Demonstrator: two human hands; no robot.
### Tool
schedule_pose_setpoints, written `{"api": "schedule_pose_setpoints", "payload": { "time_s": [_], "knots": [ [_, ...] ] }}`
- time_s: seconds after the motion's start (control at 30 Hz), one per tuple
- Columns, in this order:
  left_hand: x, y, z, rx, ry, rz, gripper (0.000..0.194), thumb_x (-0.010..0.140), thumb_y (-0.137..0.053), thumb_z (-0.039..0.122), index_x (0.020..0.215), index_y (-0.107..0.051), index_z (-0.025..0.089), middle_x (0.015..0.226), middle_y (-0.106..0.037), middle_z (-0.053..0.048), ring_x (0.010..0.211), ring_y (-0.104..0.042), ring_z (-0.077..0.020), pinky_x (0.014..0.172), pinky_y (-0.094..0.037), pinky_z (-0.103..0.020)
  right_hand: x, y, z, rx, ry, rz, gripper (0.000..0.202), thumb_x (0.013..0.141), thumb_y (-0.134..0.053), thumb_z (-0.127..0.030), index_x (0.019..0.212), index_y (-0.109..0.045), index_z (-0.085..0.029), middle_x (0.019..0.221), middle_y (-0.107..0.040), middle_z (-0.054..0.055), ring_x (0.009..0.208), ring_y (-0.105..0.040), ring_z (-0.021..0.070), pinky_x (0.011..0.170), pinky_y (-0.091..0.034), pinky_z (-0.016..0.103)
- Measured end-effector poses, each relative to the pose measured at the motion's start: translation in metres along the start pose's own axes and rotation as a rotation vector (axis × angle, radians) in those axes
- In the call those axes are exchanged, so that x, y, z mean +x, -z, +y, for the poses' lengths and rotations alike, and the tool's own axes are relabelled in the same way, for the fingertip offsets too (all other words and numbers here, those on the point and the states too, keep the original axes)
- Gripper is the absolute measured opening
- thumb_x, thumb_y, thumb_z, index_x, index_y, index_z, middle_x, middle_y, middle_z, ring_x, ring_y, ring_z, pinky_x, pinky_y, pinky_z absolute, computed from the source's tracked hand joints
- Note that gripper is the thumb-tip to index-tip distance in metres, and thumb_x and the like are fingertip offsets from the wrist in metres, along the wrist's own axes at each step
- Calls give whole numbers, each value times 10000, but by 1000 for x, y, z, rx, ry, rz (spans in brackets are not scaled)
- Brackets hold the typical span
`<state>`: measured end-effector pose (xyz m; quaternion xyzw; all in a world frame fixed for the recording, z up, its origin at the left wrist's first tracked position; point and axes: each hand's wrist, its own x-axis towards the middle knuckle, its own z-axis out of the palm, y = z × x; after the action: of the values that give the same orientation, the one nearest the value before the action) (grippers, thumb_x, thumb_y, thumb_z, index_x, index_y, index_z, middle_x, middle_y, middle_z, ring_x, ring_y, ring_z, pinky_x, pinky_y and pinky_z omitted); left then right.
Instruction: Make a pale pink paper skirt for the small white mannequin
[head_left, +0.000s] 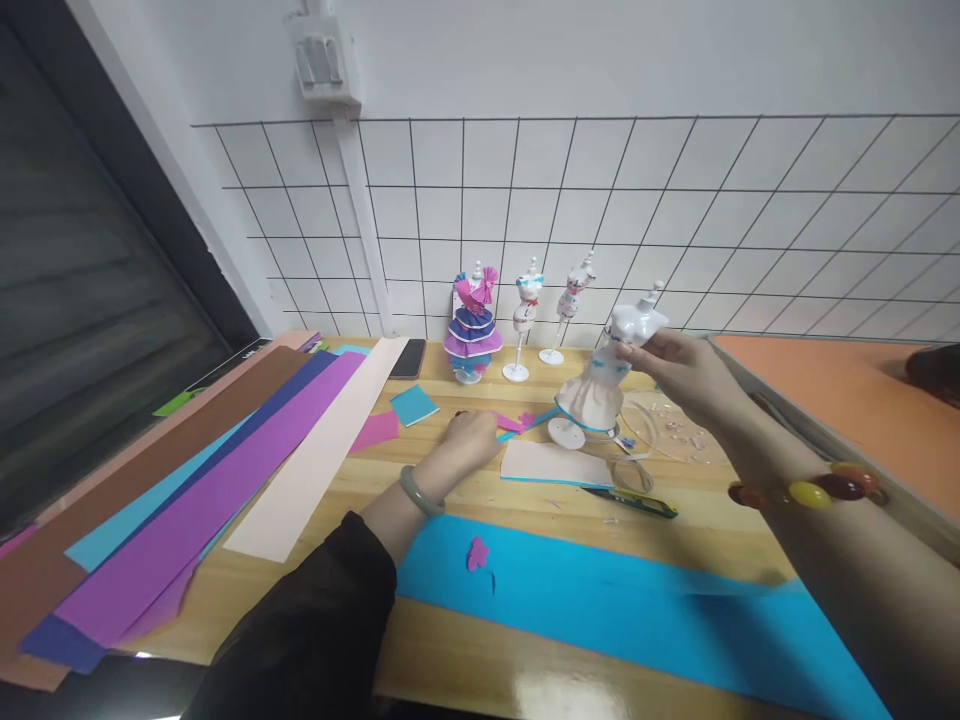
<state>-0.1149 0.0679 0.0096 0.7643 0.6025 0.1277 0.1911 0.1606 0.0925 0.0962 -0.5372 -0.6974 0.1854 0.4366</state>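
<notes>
My right hand point(679, 370) is closed around a small white dress form point(634, 325), its fingers at the upper body. This form leans to one side and wears a cream paper skirt point(589, 395) with a blue edge; its round white base point(566, 433) is tilted. My left hand point(472, 440) is low at the tabletop with its fingers curled under, so what they hold, if anything, is hidden. Right beside it are a pink paper strip point(511, 424) and a pink flower cutout point(527, 420). A folded cream paper piece with a blue edge point(555, 463) lies between the hands.
Behind stand a form in a ruffled purple dress point(472, 335) and two other forms point(527, 315). Long coloured paper strips point(225, 480) cover the left side. In front lies a blue sheet point(600, 600) bearing a pink flower point(478, 554). A cutter point(641, 502) and clear tray point(675, 430) lie right.
</notes>
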Motion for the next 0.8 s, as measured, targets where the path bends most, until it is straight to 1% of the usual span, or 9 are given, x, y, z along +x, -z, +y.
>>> {"api": "schedule_pose_setpoints", "payload": {
  "time_s": [0.07, 0.13, 0.23, 0.33, 0.43, 0.53, 0.6, 0.7, 0.8],
  "knots": [
    [2, -2, 0, 92, 44, -54, 88, 802, -594, 145, 823, -679, 139, 902, -705, -143, 943, -660, -307, 867, -479, -402, -1, -3, 2, 23, -45, -3, 445, 775, -690, -630, 912, -736, -209, 891, -749, 77, 854, -694, 281, 721, -539, 401],
    [4, -5, 0, 164, 80, -102, 122, 869, -574, 177, 891, -683, 128, 957, -700, -141, 966, -658, -276, 881, -497, -402, -2, -6, 0, 64, -46, -5, 421, 777, -704, -600, 951, -737, -218, 950, -754, 72, 934, -691, 289, 800, -538, 413],
    [7, -7, -1, 243, 127, -144, 252, 938, -573, 325, 1110, -643, 154, 1137, -654, -105, 1017, -636, -217, 891, -533, -408, -6, -9, -9, 37, -42, 9, 380, 782, -711, -572, 892, -736, -209, 905, -749, 72, 928, -690, 295, 795, -543, 411],
    [11, -7, -2, 302, 167, -144, 361, 933, -588, 382, 1233, -584, 181, 1244, -602, -97, 1064, -618, -214, 893, -546, -422, -7, -12, -17, 30, -58, 9, 351, 775, -722, -554, 842, -730, -209, 866, -746, 72, 913, -690, 302, 783, -547, 423],
    [13, -2, -4, 348, 193, -123, 324, 933, -591, 351, 1188, -608, 152, 1190, -630, -104, 1045, -629, -216, 892, -543, -423, -6, -17, -21, 111, -43, -25, 351, 763, -729, -557, 860, -728, -220, 927, -760, 77, 962, -687, 308, 825, -545, 445],
    [14, 2, -7, 375, 196, -79, 190, 920, -517, 138, 1013, -676, 90, 1041, -691, -162, 1019, -658, -263, 870, -523, -404, -4, -21, -23, 190, -11, -73, 370, 767, -721, -564, 925, -731, -229, 1030, -759, 79, 1012, -681, 297, 869, -538, 447],
    [14, 3, -9, 378, 178, -50, 248, 863, -458, 31, 930, -694, 68, 969, -707, -203, 999, -673, -301, 836, -511, -396, -3, -22, -26, 158, -12, -63, 357, 783, -714, -550, 928, -735, -224, 1019, -756, 79, 990, -681, 287, 853, -538, 439],
    [13, 0, -9, 369, 118, -4, 294, 841, -421, 24, 948, -691, 69, 961, -711, -209, 976, -678, -322, 801, -505, -406, -2, -23, -34, 70, -25, -35, 334, 811, -696, -530, 887, -733, -208, 942, -743, 79, 914, -676, 269, 788, -536, 418],
    [11, -5, -4, 350, 5, 48, 306, 872, -396, 64, 987, -678, 89, 1016, -706, -190, 991, -669, -312, 823, -498, -410, 0, -28, -38, 96, 6, -94, 354, 822, -683, -537, 900, -720, -194, 936, -731, 78, 881, -662, 247, 757, -525, 394]
  ]
}}
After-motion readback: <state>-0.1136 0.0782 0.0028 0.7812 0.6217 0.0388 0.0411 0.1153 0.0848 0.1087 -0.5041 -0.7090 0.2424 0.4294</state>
